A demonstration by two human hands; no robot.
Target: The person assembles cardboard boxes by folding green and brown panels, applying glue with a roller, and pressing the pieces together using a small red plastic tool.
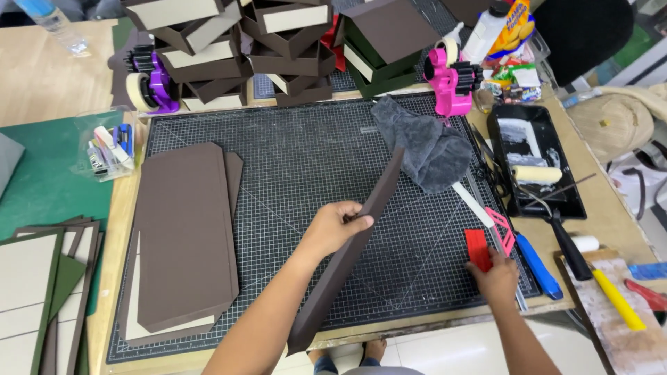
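My left hand (pixel 335 226) grips a long dark brown board panel (pixel 347 255), held on edge and tilted above the black gridded cutting mat (pixel 299 160). My right hand (pixel 495 276) rests at the mat's right edge, fingers on a small red flat scraper (pixel 477 248). A pink plastic triangle tool (pixel 501 229) and a blue-handled tool (pixel 539 267) lie just beside that hand. On the mat's left lies a stack of brown covered panels (pixel 186 232).
A grey cloth (pixel 424 146) lies at the mat's back right. A black paint tray (pixel 531 163) with a roller stands to the right. Stacked brown box parts (pixel 278 48), a purple tape dispenser (pixel 149 83) and a pink one (pixel 451 76) line the back. Green-edged boards (pixel 42 292) are left.
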